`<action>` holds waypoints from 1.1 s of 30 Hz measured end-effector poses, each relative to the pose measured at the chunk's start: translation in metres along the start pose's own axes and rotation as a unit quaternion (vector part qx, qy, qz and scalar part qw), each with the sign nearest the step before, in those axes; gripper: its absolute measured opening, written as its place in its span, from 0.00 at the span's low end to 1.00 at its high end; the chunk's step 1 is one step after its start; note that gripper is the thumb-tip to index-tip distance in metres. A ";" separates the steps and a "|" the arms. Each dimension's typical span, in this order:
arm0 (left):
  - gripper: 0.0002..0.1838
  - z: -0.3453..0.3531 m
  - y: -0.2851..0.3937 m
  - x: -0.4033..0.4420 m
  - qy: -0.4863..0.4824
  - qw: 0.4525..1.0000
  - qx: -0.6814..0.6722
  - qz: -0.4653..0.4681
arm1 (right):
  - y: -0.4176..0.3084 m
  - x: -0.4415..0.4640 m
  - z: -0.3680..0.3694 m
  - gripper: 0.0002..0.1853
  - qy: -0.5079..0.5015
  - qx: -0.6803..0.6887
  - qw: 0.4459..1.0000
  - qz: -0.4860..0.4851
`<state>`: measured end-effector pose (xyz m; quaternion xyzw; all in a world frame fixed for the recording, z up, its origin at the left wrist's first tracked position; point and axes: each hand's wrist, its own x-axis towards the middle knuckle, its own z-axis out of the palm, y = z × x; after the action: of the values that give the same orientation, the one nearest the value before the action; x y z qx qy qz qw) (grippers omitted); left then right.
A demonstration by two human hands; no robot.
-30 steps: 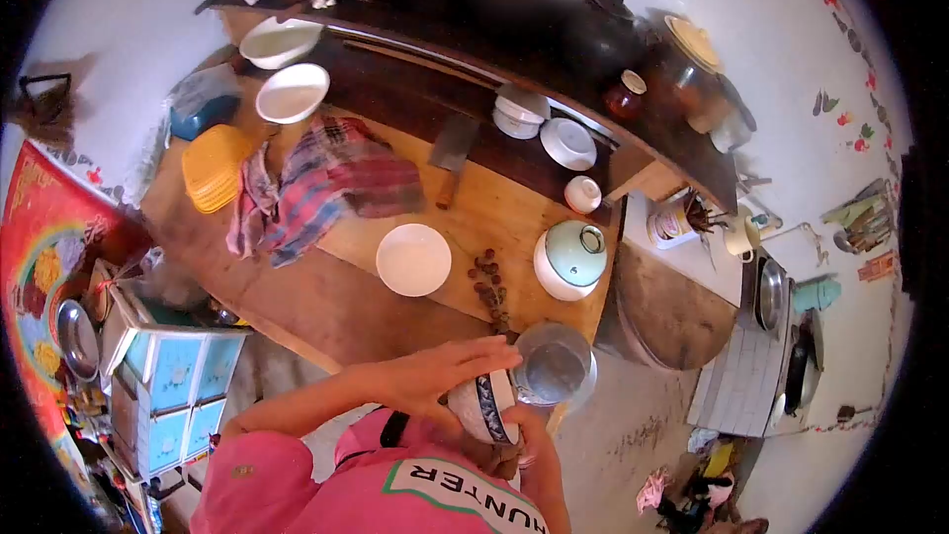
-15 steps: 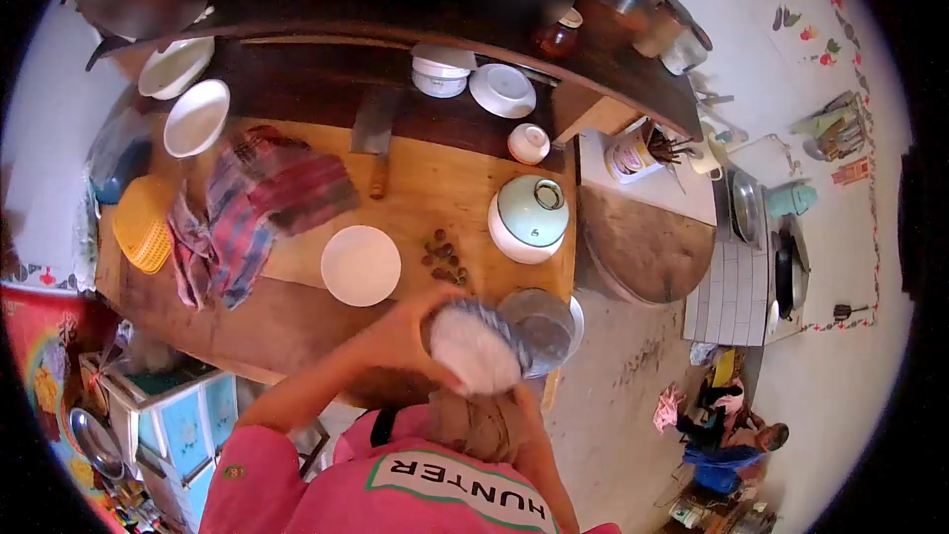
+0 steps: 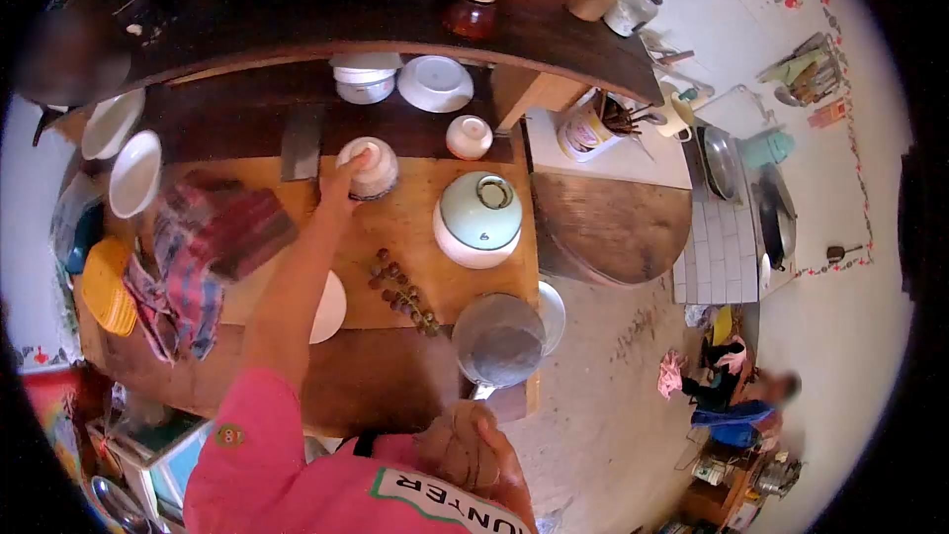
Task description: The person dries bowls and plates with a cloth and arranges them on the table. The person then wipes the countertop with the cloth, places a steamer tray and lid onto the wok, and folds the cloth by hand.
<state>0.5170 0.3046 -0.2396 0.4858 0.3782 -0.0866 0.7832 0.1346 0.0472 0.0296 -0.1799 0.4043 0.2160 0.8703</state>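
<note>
My left hand [image 3: 346, 181] is stretched over the table with its fingers on an upside-down white bowl [image 3: 372, 170], beside the cleaver [image 3: 301, 143]. Close to my body, my right hand [image 3: 499, 455] is closed on a brownish cloth [image 3: 460, 445]. A metal pot [image 3: 499, 341] stands at the table's near right corner, partly over a white plate [image 3: 552, 318]. Grapes [image 3: 403, 292] lie left of the pot. My left forearm partly hides another white bowl [image 3: 329, 309]. A pale green bowl [image 3: 479, 206] rests upside down on a white one.
A checked cloth [image 3: 213, 237] and a yellow basket [image 3: 107, 287] lie at the left. Behind, a dark shelf [image 3: 395, 25] overhangs the table. A round wooden board [image 3: 618, 227] is at the right. Another person [image 3: 751, 415] is at the far lower right.
My left hand has carried the patterned bowl from near my body to the back of the table, upside down. My right hand stays near my body with the cloth. The view has shifted right.
</note>
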 end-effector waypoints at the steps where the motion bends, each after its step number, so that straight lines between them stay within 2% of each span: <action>1: 0.58 0.008 0.006 -0.001 -0.016 1.000 0.021 -0.001 | -0.005 -0.008 0.010 0.24 0.003 0.025 1.000 0.006; 5: 0.61 0.041 0.028 -0.005 -0.019 0.995 0.077 -0.053 | -0.012 -0.003 0.011 0.25 0.029 0.061 0.998 0.015; 7: 0.61 0.054 0.025 0.012 0.027 0.994 0.094 -0.050 | -0.008 0.011 -0.009 0.25 0.052 0.043 0.998 0.016; 9: 0.60 0.063 0.025 0.025 0.073 0.990 0.109 -0.042 | -0.008 0.021 -0.020 0.25 0.072 0.025 0.997 0.025; 18: 0.58 0.078 0.040 0.051 0.027 0.980 0.196 0.019 | -0.003 0.051 -0.064 0.26 0.138 -0.061 0.987 0.050; 21: 0.58 0.086 0.043 0.055 0.081 0.964 0.253 0.029 | -0.001 0.056 -0.085 0.26 0.162 -0.092 0.981 0.058; 24: 0.58 0.080 0.037 0.076 0.092 0.955 0.277 0.053 | 0.000 0.057 -0.106 0.26 0.180 -0.123 0.974 0.064; 28: 0.59 0.085 0.037 0.058 0.126 0.942 0.306 0.054 | 0.004 0.056 -0.128 0.26 0.193 -0.147 0.968 0.072; 30: 0.59 0.082 0.036 0.059 0.155 0.935 0.314 0.061 | 0.001 0.053 -0.124 0.26 0.193 -0.156 0.966 0.074; 33: 0.59 0.081 0.027 0.061 0.175 0.929 0.312 0.090 | -0.010 0.043 -0.081 0.26 0.200 -0.182 0.961 0.060</action>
<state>0.6146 0.2659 -0.2426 0.7453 0.4179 -0.0428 0.5178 0.1139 0.0088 -0.0523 -0.3505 0.5340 0.2971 0.7097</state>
